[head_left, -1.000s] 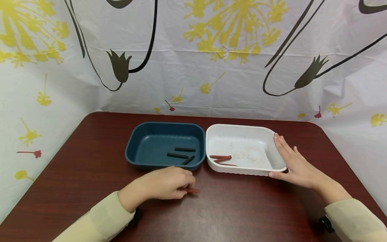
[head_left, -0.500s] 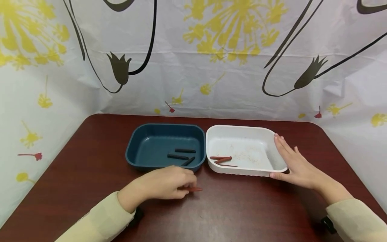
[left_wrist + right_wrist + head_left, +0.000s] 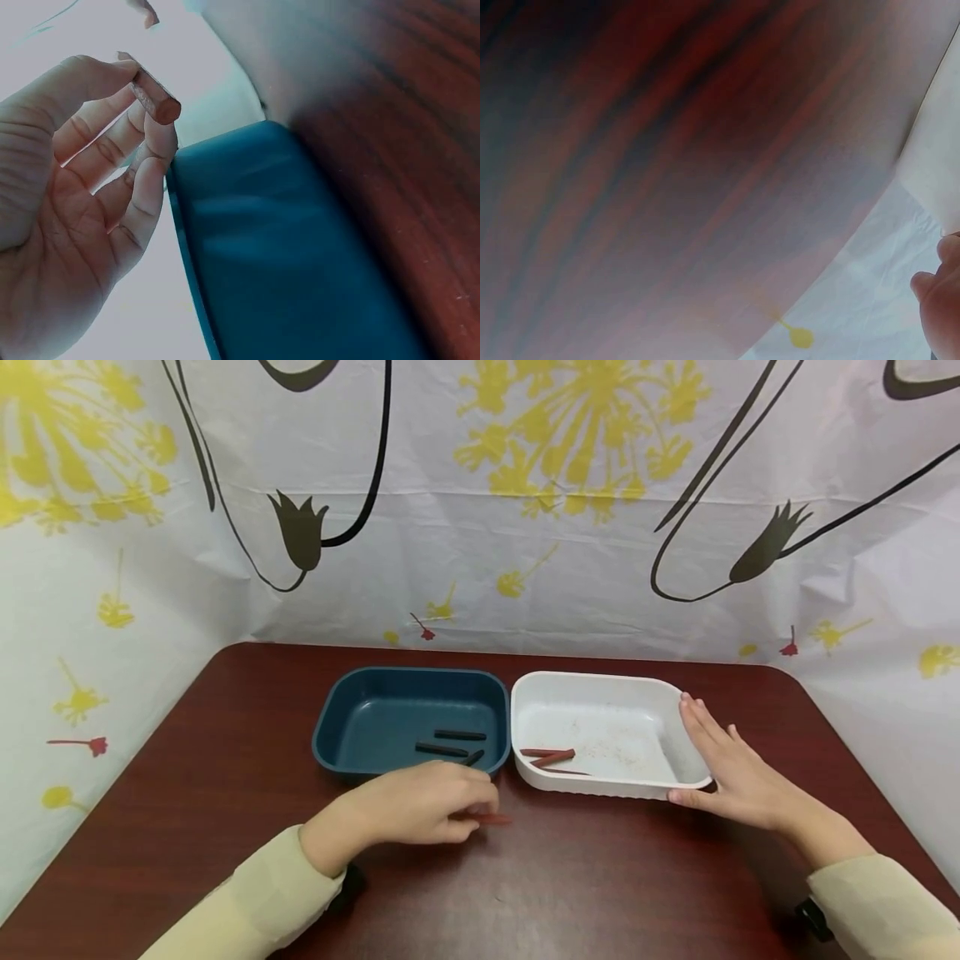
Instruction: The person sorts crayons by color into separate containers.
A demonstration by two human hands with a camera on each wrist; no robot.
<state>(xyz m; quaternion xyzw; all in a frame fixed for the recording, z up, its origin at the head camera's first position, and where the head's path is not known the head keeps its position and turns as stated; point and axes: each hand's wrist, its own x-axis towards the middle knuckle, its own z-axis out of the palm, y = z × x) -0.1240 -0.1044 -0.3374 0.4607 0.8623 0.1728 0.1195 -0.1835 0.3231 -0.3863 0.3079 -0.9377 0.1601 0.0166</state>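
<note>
A reddish-brown crayon (image 3: 497, 819) is pinched between the thumb and fingers of my left hand (image 3: 423, 803), just in front of the blue tray (image 3: 367, 722). In the left wrist view the crayon (image 3: 156, 97) shows its flat end, and the other fingers are loosely bent. My right hand (image 3: 738, 777) rests with spread, straight fingers against the right end of the white tray (image 3: 630, 739). Several reddish-brown crayons (image 3: 553, 758) lie in that tray's front left corner. Black crayons (image 3: 460, 735) lie in the blue tray's right part, one partly hidden behind my left hand.
Both trays stand side by side near the back of a dark red wooden table (image 3: 585, 877). A white cloth (image 3: 585, 568) with flower prints hangs behind and at both sides. The right wrist view shows mostly blurred table (image 3: 667, 187).
My left hand has shifted slightly right and away from me, carrying the reddish-brown crayon towards the gap between the trays. The right hand keeps its place on the white tray.
</note>
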